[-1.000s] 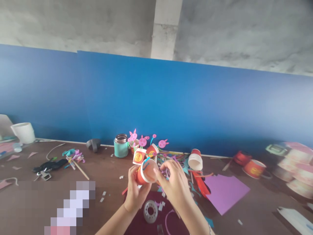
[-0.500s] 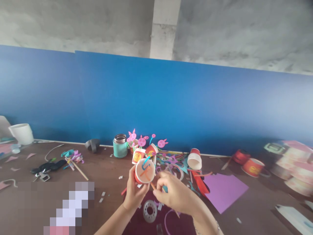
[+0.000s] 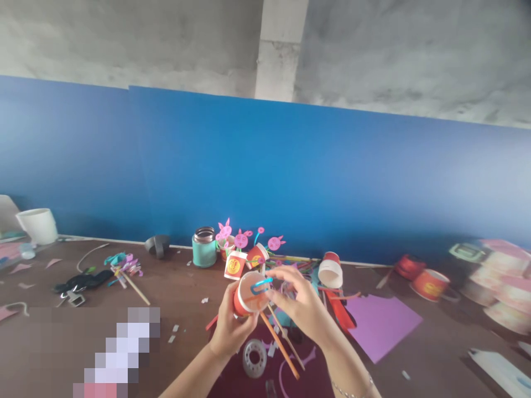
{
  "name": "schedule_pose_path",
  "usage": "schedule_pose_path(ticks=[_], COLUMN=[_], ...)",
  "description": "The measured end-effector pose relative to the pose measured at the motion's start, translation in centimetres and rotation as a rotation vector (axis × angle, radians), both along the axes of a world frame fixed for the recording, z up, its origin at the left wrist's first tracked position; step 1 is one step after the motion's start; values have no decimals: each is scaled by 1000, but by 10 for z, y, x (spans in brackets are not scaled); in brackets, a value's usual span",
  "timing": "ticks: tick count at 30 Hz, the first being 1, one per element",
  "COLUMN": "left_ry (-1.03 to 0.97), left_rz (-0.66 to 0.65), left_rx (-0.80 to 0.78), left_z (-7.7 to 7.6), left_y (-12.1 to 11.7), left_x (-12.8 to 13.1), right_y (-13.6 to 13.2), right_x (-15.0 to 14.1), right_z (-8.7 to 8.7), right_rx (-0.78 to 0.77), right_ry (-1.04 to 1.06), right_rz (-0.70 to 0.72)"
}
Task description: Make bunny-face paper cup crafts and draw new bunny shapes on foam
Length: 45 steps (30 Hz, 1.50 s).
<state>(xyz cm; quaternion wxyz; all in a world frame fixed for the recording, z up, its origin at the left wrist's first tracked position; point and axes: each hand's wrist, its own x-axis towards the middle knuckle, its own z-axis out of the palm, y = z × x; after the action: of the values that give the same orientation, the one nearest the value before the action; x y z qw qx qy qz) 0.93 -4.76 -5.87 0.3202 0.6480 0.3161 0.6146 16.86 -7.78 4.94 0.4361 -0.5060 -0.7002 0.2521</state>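
Note:
My left hand (image 3: pixel 229 326) is closed round a small red paper cup (image 3: pixel 249 296), its white mouth tilted toward me. A blue paper loop (image 3: pixel 261 285) sits across the cup's rim. My right hand (image 3: pixel 299 303) is at the cup's right side, fingers curled and pinching near the loop. Two thin sticks (image 3: pixel 281 344), one orange and one pale, slant down from under the cup past my right hand. Below my hands lies a roll of clear tape (image 3: pixel 254 357) on dark red paper (image 3: pixel 302 376).
Behind my hands stand a teal jar (image 3: pixel 204 247), red cups with pink paper bunnies (image 3: pixel 241 240) and a tipped red cup (image 3: pixel 331 271). Purple paper (image 3: pixel 378 325) lies right, more red cups (image 3: pixel 431 284) far right, a white bucket (image 3: pixel 38 225) far left. Scraps litter the brown table.
My right hand rose from below the cup to its rim. The blue loop now lies across the cup's mouth, and the sticks now show slanting down beneath it.

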Motion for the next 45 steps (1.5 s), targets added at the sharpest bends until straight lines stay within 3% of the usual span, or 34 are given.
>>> schedule_pose_path(ticks=[6,12,18,27,36,45], left_ry=[76,117,195,224,248,170], left_rz=[-82,-66,-118,-155,-108,-195], left_rx=[66,66,186,162,160,36], left_z=[2,-7,-11,-13,-15,-8], left_y=[-4,0,-1,-1,-1,-7], left_x=[0,-2,-1,-1,-1,3], right_y=[1,1,-2,-4,-7,-12], right_x=[-14,-20,-25,-21,-18,-17], right_z=[-5,-13,-15,-16,-8,-5], right_rx=[85,-11,-1,24,207,98], right_ry=[85,-129,-273,-337,-463,-579], right_rz=[36,-23,-73,-65,-241,-143])
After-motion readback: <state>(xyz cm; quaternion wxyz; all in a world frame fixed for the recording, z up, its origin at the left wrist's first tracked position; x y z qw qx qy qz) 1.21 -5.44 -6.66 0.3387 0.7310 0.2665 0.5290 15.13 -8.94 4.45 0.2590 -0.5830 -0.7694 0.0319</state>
